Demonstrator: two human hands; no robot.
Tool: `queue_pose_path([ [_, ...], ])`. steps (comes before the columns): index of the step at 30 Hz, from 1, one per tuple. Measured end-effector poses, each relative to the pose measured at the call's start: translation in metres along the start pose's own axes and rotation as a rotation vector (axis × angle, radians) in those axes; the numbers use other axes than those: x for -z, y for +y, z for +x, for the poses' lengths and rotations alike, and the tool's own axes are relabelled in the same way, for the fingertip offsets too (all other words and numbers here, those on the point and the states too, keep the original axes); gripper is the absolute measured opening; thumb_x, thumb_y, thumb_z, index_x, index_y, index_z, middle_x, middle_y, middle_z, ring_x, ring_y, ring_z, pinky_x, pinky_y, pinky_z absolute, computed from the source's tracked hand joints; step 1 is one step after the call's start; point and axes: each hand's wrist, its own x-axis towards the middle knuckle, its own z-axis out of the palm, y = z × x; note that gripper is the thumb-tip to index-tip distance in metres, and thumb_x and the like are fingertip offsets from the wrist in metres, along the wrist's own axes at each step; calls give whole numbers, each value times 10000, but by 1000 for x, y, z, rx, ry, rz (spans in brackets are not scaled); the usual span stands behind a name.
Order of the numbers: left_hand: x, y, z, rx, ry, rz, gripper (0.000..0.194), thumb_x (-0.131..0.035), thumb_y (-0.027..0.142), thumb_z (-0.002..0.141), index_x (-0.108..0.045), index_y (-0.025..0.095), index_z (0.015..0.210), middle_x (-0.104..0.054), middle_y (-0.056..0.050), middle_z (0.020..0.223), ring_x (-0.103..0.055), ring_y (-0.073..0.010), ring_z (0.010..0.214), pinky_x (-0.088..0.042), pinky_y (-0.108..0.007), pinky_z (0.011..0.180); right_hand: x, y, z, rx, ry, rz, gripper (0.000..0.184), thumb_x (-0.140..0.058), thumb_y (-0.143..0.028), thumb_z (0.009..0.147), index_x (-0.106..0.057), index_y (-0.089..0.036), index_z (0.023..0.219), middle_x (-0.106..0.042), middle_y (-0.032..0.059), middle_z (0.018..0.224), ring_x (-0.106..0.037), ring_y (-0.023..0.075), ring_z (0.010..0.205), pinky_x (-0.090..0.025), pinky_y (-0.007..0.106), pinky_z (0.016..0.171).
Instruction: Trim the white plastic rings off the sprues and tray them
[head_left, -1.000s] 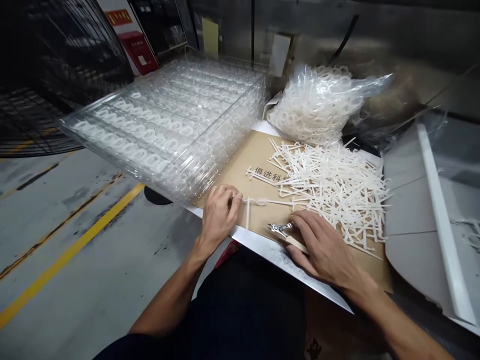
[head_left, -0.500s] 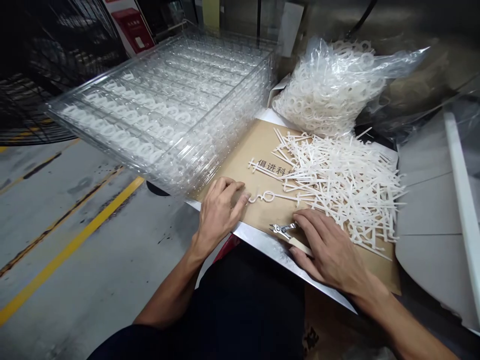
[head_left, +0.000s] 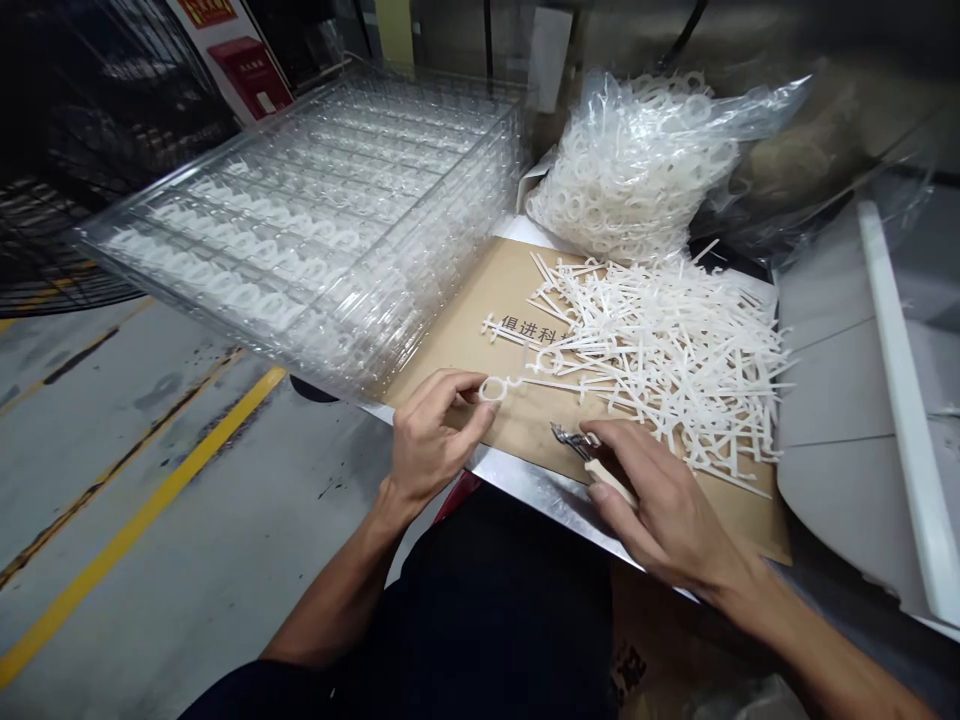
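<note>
Left hand (head_left: 433, 440) pinches plastic loop (head_left: 493, 389) — right hand (head_left: 660, 500) grips side cutters (head_left: 570, 441).

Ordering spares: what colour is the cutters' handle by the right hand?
Cream, seen best in the head view: the cutters' handle by the right hand.

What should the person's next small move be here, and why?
Probably bring the side cutters in the right hand over to the white plastic ring piece pinched in the left hand. The cutters already point toward that piece, and the left hand is holding it apart from the pile of white plastic strips.
</note>
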Motion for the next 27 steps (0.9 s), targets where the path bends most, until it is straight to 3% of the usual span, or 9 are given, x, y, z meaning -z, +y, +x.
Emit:
queue_pose_path([
  [4,-20,19,3,-70,58,-110,177,-751,189,916,-726,174,1090,-751,-44,933,-675,-134,788,-565,-267,725,11,-12,3,-206,-49,233,318,-470,-300,1064,-621,-146,1298,-757,148,1209,-737,284,1097,-585,411,906],
  [9,-39,27,0,-98,82,-209,258,-788,147,881,-726,181,1129,-766,-34,936,-690,-128,786,-584,-260,725,17,-16,6,-384,-108,347,352,-472,-341,1056,-676,-137,1257,-792,120,1068,-755,278,988,-568,418,863],
  [14,-43,26,-4,-37,103,-233,335,-809,95,845,-731,176,1161,-777,-16,913,-707,-112,745,-601,-240,716,16,-13,6,-411,-110,357,362,-467,-344,1057,-686,-124,1243,-791,123,1047,-754,275,964,-559,409,848],
  [27,-44,21,-11,92,63,-307,283,-823,217,862,-753,187,1134,-795,-31,913,-700,-119,698,-610,-248,658,14,-12,6,-418,-119,303,309,-477,-341,1052,-682,-178,1214,-803,104,1022,-757,267,934,-572,387,813],
])
